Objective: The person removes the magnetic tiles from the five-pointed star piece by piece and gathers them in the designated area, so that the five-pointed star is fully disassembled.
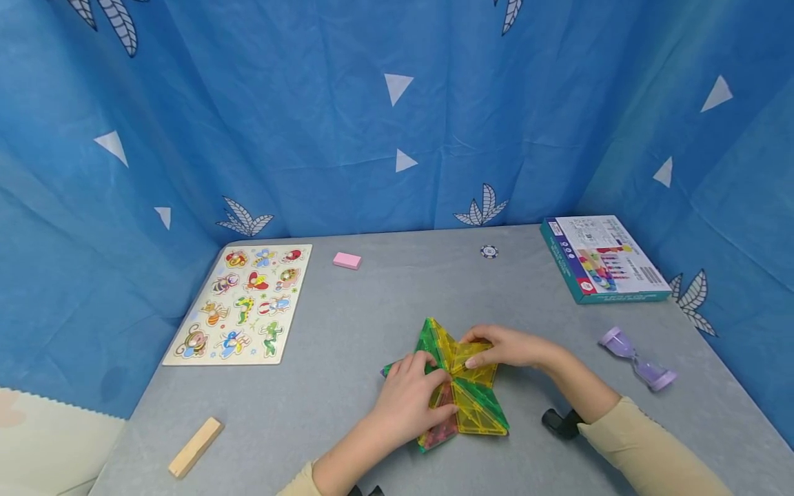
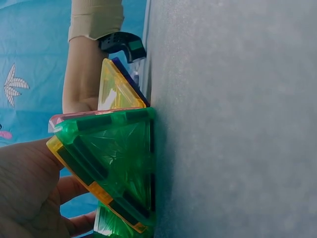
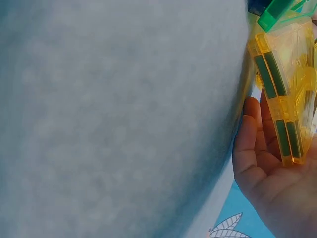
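A star-shaped build of translucent magnetic tiles, in yellow, green and red, stands on the grey table. My left hand grips its left side, fingers over the top and thumb by the red tile. On the upper right, my right hand pinches a yellow point between thumb and fingers. In the left wrist view, a green triangle tile hides part of the left fingers. Seen from the right wrist, paired yellow tiles lie against the right hand.
Left stands an insect puzzle board, with a wooden block nearer the front. A pink block and a poker chip lie at the back. To the right are a flat box and a purple hourglass.
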The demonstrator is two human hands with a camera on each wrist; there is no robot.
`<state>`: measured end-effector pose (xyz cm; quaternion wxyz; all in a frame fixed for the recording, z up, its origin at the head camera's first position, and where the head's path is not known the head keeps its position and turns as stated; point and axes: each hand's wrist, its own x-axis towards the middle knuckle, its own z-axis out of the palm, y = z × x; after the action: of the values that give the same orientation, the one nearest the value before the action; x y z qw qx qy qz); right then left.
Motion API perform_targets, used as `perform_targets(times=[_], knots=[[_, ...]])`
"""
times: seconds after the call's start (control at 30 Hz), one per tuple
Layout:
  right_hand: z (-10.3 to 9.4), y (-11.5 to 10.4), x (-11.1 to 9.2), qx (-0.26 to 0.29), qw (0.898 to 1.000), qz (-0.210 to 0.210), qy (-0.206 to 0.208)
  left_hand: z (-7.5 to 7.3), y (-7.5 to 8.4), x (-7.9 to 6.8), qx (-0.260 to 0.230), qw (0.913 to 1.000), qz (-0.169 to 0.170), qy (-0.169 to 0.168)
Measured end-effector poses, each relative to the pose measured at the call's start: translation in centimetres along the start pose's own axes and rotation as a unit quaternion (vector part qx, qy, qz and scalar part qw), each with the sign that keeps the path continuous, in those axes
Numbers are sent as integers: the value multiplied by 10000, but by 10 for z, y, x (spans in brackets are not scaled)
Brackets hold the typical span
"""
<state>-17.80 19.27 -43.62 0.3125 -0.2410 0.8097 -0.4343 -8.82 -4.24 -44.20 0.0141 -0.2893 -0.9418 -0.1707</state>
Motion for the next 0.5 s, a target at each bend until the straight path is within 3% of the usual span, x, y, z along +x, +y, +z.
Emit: perform_targets(times=[0.2, 0.5], knots=[[-1, -1, -1, 55, 9999, -57, 74, -1, 1, -1, 231, 9997, 32, 2], [-3, -3, -2, 134, 9997, -106, 196, -2, 2, -3, 187, 9998, 61, 47]])
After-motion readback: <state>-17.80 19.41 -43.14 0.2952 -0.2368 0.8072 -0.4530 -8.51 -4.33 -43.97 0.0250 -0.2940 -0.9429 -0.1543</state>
